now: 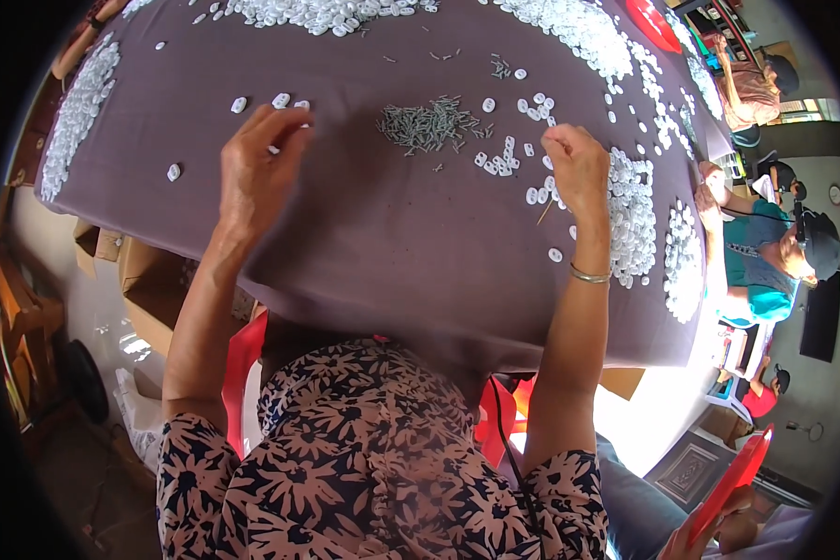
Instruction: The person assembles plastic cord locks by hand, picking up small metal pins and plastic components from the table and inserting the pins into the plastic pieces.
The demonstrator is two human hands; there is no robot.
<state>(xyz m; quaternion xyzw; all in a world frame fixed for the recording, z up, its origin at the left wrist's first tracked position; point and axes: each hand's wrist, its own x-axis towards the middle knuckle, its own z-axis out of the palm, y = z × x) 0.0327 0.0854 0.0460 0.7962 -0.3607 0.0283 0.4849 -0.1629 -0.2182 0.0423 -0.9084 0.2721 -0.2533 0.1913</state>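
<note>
Cloth-covered table (373, 233) carries a heap of grey pins (429, 126) between the curled fingers of the left hand (257, 170) and the right hand (581, 170), probably so both can reach it easily, with white oval pieces (281, 100) near these fingers, whose pinching of anything I cannot tell.

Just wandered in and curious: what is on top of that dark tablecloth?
Mainly white pieces, a pile of small grey pins and a red dish. The left hand and right hand hide what lies behind them; the tablecloth covers the tabletop.
</note>
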